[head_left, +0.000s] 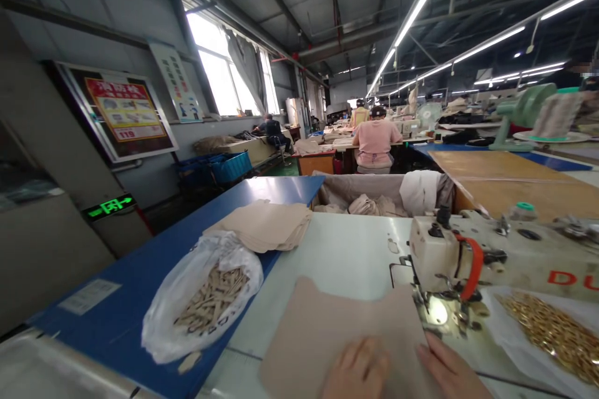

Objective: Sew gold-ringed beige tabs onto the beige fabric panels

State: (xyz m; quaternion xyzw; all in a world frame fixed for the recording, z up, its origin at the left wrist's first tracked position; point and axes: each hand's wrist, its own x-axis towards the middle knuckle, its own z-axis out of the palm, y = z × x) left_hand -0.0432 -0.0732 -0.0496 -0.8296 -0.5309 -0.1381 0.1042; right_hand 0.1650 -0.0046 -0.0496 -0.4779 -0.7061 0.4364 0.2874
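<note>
A beige fabric panel [337, 318] with a notched top edge lies on the pale sewing table in front of me. My left hand [358, 369] rests on top of it, fingers laid against the cloth. At the panel's right edge, my right hand [452, 366] grips the border, partly cut off by the frame's bottom. Just beyond that hand stands an industrial sewing machine [440, 255] with its lamp lit by the needle area. The panel's upper right corner reaches close to the needle area; whether it lies under the presser foot I cannot tell.
Left of the panel, a plastic bag [206, 299] holds small beige strips. Behind it lies a stack of beige panels [266, 224]. Gold-coloured metal rings [556, 330] fill a white bag at right. A cloth-lined bin [374, 184] stands beyond the table; a seated co-worker [377, 137] is further back.
</note>
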